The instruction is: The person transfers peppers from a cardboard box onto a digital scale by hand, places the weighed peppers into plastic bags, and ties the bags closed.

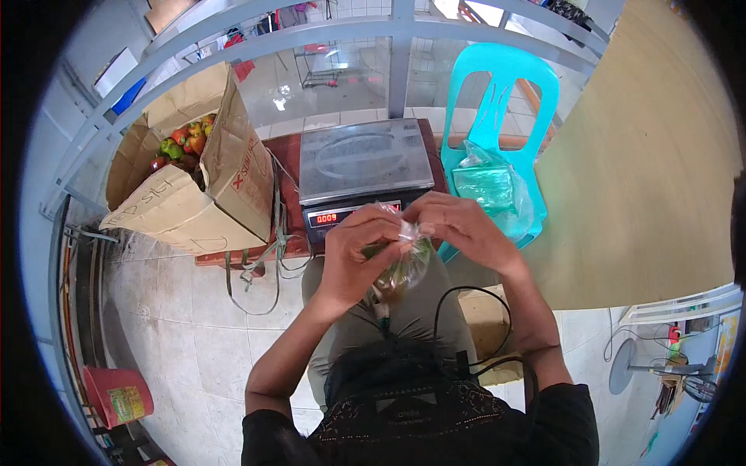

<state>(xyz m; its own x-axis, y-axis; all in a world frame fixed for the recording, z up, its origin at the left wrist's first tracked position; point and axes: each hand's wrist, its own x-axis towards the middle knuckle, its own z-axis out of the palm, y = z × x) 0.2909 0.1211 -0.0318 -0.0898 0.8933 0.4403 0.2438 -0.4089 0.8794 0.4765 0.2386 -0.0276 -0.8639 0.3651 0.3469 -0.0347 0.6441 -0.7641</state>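
Observation:
A clear plastic bag with something green and brownish inside hangs between my two hands, above my lap. My left hand has its fingers closed on the bag's upper left part. At the gathered top of the bag, my right hand pinches the plastic. Just beyond the hands stands a digital scale with a bare metal plate and a red lit display, partly hidden by my fingers. To its left, a cardboard box holds red and green vegetables or fruits.
A turquoise plastic chair at the right bears a pack of green plastic bags. A wooden board or tabletop fills the right side. Metal railings run behind the scale. A red bin stands lower left.

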